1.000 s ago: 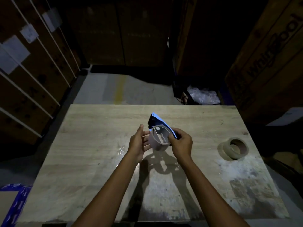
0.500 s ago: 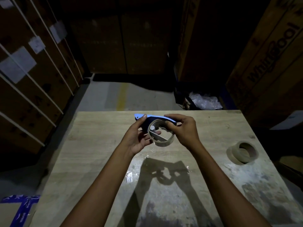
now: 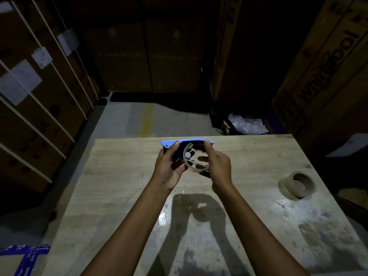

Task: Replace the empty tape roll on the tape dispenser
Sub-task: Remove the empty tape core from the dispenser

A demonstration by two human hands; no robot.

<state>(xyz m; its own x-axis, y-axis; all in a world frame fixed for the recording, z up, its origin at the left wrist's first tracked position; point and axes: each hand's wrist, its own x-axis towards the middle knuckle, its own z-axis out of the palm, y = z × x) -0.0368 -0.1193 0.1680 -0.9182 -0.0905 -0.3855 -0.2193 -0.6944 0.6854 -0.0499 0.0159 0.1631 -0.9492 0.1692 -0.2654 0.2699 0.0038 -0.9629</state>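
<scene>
Now the blue plastic tape dispenser (image 3: 185,143) is raised and turned broadside, so its empty cardboard core (image 3: 196,160) faces the camera, ready, I judge, to be pulled off. Above the pale wooden counter (image 3: 123,176), near its far edge, the left hand (image 3: 169,166) grips the dispenser's left end. The right hand (image 3: 217,166) curls around the core. A fresh brown tape roll (image 3: 296,185) waits by the right edge.

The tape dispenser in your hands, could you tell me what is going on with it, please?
A person holds the blue tape dispenser above the wooden table. The left hand grips its body and the right hand grips the empty cardboard core on its hub. A tape roll lies on the table to the right, untouched.
</scene>
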